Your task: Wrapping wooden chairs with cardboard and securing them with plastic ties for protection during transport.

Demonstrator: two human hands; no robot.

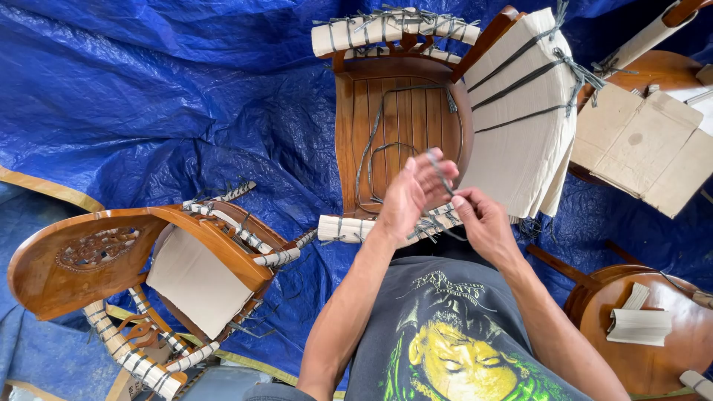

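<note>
Grip of both hands (445,200) on gray strap (438,172)

A crinkled bright blue plastic tarpaulin (148,96) is spread beneath everything. A slatted seat of reddish-brown polished wood (394,126) is crossed by dark grey-green plastic strapping (379,148). The chair's back is covered by pale beige cardboard sheets (520,126), bound with the same dark strapping. A second chair of warm orange-brown wood with a carved oval back (82,256) is seen, its legs wrapped in cream paper banded with dark stripes. A charcoal T-shirt with a yellow and green print (453,341) is worn.
</note>
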